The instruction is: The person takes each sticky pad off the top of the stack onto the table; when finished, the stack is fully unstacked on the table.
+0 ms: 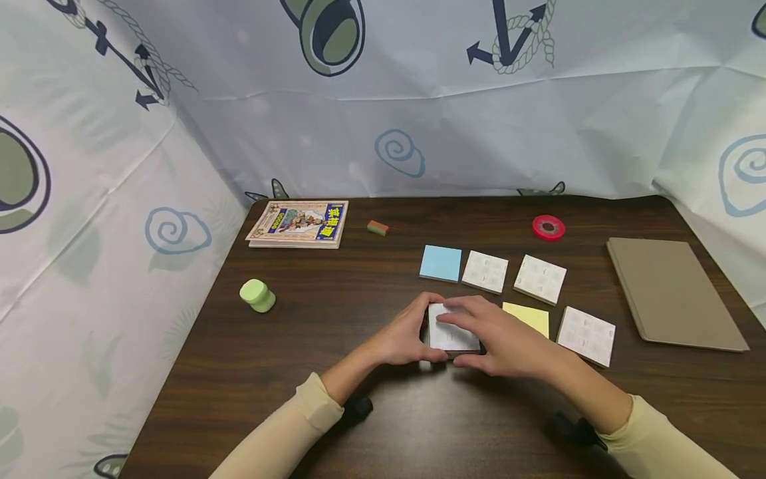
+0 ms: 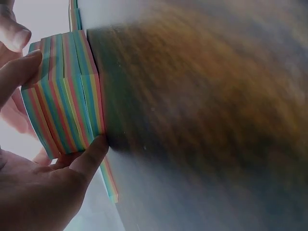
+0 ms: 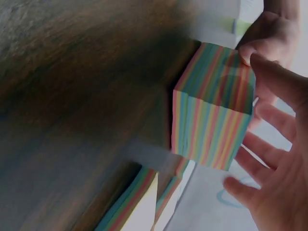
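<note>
A stack of paper note pads [image 1: 456,336], white on top with rainbow-striped sides, stands on the table between both hands. My left hand [image 1: 407,336] grips its left side, the thumb [image 2: 94,154] low against the striped edges and the fingers mostly hidden behind. From the right, my right hand [image 1: 503,336] holds the upper part, its thumb [image 3: 269,77] at the near side and its fingers reaching over the top toward the far side. Close by lie a yellow-topped pad [image 1: 529,318], partly covered by the right hand, and a blue-topped pad [image 1: 440,263].
Three white-topped pads [image 1: 540,278] lie to the right and behind. A grey-brown board [image 1: 676,293] is at the right, a red disc [image 1: 548,227] behind. An illustrated book [image 1: 299,223], a small orange-green block [image 1: 378,228] and a green cylinder [image 1: 258,295] sit further left.
</note>
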A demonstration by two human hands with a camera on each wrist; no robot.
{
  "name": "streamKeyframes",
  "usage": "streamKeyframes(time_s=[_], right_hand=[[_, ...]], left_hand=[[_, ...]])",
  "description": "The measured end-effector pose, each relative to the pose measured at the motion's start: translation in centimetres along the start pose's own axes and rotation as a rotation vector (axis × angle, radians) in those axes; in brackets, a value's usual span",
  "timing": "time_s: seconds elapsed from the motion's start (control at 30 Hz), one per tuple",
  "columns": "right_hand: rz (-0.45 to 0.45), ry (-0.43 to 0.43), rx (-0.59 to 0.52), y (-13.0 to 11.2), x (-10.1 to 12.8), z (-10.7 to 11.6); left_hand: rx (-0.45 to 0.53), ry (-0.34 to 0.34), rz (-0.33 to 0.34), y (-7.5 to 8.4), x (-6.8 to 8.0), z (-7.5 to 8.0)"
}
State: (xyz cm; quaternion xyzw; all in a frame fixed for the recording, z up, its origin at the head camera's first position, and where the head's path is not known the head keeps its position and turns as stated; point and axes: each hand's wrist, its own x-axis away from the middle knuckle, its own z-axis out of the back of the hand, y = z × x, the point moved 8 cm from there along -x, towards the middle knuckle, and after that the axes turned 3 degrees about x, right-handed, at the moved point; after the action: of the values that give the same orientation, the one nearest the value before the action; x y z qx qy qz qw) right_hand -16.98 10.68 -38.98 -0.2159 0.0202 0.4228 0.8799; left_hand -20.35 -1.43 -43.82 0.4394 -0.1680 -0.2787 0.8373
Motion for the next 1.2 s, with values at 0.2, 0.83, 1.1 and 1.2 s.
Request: streamKeyframes(time_s=[0.2,0.83,1.1,1.2], right_hand=[[-0.015,0.014,0.033,0.4,-0.5,-0.4],[-0.117,-0.047,-0.01,1.7,0.5,0.2],[-0.267,-0.01,0.024,6.5,4.1,4.0],[-0.32,0.019,0.064,9.6,6.1,5.8]], left_hand=[[-0.032,0.002,-0.011,0.0,0.0,0.0],[-0.091,-0.017,0.016,0.0,-0.1,-0.3],[-0.086,-0.007,0.034,0.1,0.0,-0.3],[-0.085,-0.008,0.038,0.1,0.0,-0.3]])
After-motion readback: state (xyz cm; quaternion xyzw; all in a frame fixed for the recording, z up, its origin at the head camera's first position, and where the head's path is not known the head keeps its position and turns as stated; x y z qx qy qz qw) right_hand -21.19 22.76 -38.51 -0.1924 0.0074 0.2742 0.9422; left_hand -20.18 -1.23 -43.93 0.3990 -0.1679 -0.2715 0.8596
